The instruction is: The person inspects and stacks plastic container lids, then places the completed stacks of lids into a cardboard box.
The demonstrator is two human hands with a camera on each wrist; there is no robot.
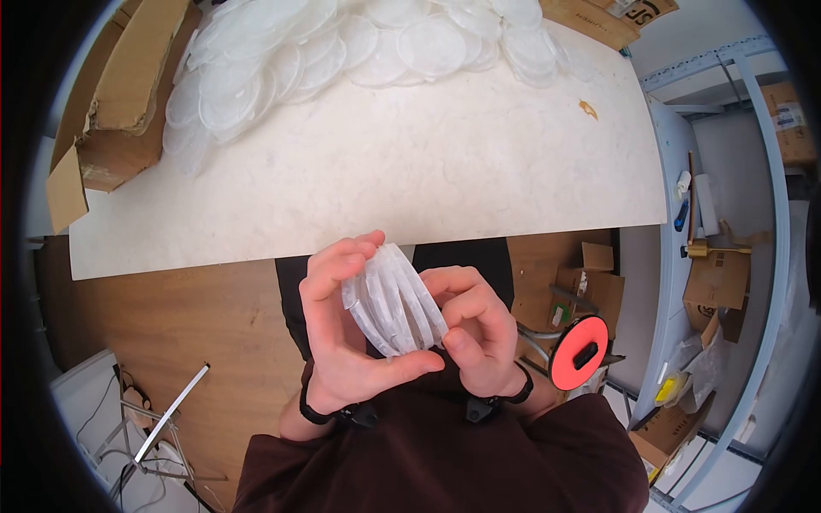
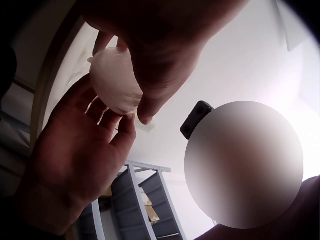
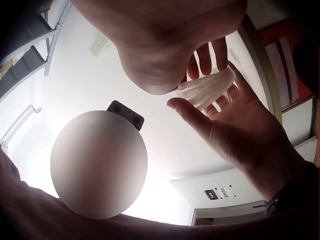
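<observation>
Both hands hold a short stack of round translucent plastic lids [image 1: 393, 299] in front of the table's near edge, above the lap. The left hand [image 1: 342, 338] grips it from the left, fingers over the far rim and thumb along the near side. On the right, the right hand [image 1: 481, 329] has bent fingers and a thumb at the stack's edge. The lids are tilted, with their rims fanned slightly apart. In the left wrist view a rounded lid face [image 2: 112, 80] shows between the hands. The right wrist view shows the stacked rims [image 3: 210, 89] edge-on, partly hidden by the right hand.
A large pile of similar lids [image 1: 428, 47] covers the far side of the white table [image 1: 410, 171]. An open cardboard box [image 1: 128, 111] stands at its left, another carton [image 1: 611, 19] at back right. A small tan scrap [image 1: 587, 109] lies right. Metal shelving [image 1: 757, 256] holds boxes.
</observation>
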